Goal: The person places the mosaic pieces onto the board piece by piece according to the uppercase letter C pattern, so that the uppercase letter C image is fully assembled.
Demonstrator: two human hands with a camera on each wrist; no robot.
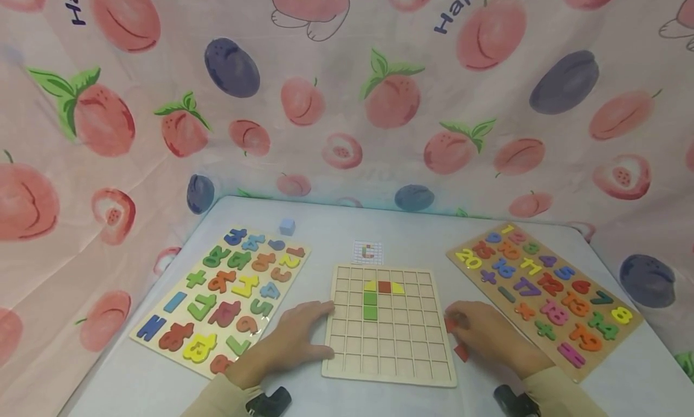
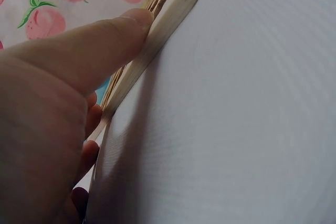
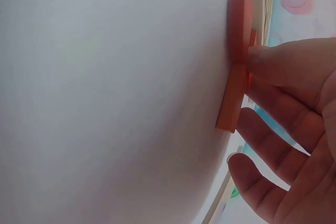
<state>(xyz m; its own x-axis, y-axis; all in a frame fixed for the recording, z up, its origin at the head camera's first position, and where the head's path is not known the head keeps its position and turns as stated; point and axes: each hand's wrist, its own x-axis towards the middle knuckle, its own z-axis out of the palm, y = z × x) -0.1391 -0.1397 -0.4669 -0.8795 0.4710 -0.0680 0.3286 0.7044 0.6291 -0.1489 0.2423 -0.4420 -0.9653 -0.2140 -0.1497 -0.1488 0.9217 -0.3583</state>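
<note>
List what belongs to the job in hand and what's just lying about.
In the job: square pale wooden grid board; two green square pieces, red square piece and two yellow wedge-shaped pieces on it; loose flat red pieces at the right hand; white pattern card.

Seemingly idle: pale wooden board of coloured numerals, left; tan wooden numeral board, right; light-blue cube.

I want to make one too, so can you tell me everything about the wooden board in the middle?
The board looks like pale wood, squarish, with rounded corners and thin raised strips dividing it into cells. It lies on the white table. Two green squares, a red-brown square and two yellow pieces sit in its cells; most cells show bare wood. The left hand touches its left edge with the thumb.
</note>
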